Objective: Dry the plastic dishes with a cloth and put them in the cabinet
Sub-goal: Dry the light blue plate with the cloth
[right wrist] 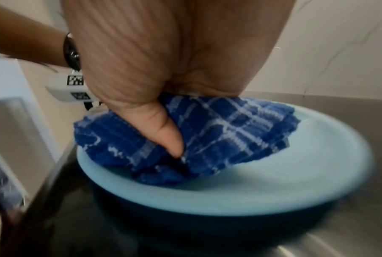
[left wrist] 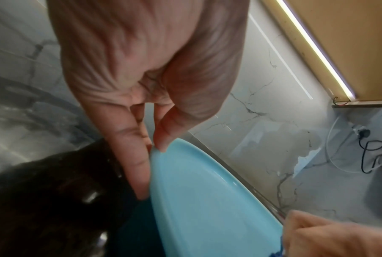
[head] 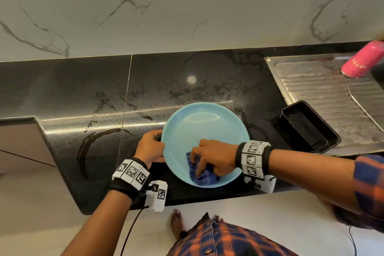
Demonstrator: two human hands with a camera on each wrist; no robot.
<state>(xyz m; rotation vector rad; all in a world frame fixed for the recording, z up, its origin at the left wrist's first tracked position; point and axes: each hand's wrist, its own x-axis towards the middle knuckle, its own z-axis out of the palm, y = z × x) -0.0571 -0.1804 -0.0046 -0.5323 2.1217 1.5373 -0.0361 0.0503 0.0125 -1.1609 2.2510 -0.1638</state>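
On the wet black countertop (head: 83, 93), the left hand (head: 150, 146) pinches the light-blue plastic plate's (head: 199, 129) rim between thumb and fingers while the right hand (head: 216, 157) presses a bunched blue checked cloth (head: 204, 177), gripped in curled fingers, inside it.

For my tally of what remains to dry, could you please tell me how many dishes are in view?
2: a round light-blue plastic plate on the black counter, being wiped, and an empty black rectangular tray right of it, at the steel drainboard's edge. Others may sit out of frame.

Pink bottle (head: 362, 60) & black tray (head: 307, 125) on steel drainboard (head: 324, 89)
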